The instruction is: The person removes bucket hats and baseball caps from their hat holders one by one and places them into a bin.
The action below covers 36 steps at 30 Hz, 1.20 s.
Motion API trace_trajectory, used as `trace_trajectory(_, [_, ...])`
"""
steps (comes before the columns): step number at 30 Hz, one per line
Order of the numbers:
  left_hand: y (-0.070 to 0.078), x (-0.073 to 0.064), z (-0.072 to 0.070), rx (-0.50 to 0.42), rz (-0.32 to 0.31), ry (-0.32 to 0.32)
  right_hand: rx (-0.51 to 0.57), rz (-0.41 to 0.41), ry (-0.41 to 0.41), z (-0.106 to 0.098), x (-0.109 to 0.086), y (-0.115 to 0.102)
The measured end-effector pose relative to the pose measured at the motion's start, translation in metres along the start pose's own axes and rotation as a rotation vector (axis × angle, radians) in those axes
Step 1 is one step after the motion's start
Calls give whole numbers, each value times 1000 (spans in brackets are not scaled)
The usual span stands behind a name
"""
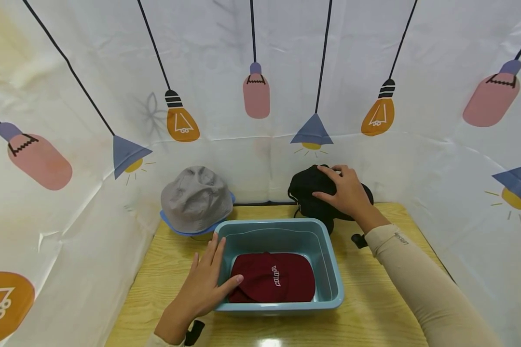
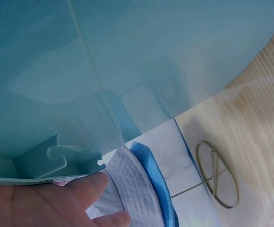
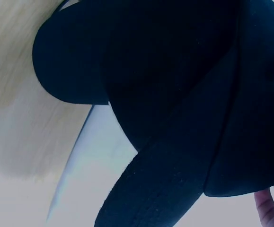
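Observation:
A light-blue plastic basin (image 1: 336, 284) stands on the table with a dark-red cap (image 1: 295, 277) lying inside, white lettering showing. My left hand (image 1: 201, 284) rests on the basin's left rim, its fingers extended and the thumb reaching over the edge; in the left wrist view, fingers show beside the basin wall (image 2: 141, 56). Behind the basin at the right is black headwear (image 1: 310, 185), with a brim and strap seen close up in the right wrist view (image 3: 174, 94). On top of it lies my right hand (image 1: 345, 193), fingers spread; whether there is more than one hat I cannot tell.
A grey bucket hat (image 1: 195, 197) with a blue brim (image 1: 173, 227) below it sits at the back left of the wooden table (image 1: 156, 289). A wire stand (image 2: 217, 175) shows near it. White patterned cloth (image 1: 252, 159) hangs behind and at both sides.

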State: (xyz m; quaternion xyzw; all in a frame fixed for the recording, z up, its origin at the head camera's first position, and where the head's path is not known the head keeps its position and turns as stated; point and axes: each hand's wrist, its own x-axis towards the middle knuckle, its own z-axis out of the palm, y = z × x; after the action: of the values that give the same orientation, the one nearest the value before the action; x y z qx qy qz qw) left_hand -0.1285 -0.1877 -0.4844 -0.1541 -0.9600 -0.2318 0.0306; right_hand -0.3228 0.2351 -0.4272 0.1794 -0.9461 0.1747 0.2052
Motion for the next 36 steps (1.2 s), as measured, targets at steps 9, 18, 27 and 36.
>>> trace_trajectory(9, [0, 0, -2, 0, 5, -4, 33, -5, 27, -1, 2, 2])
trace_trajectory(18, [0, 0, -2, -13, -2, -13, 139, 161, -193, 2, 2, 6])
trace_trajectory(27, [0, 0, -2, -15, -1, -11, 143, 136, -105, 6, -2, 4])
trace_trajectory(36, [-1, 0, 0, -24, 13, 6, 93, 86, 26, 5, -3, 3])
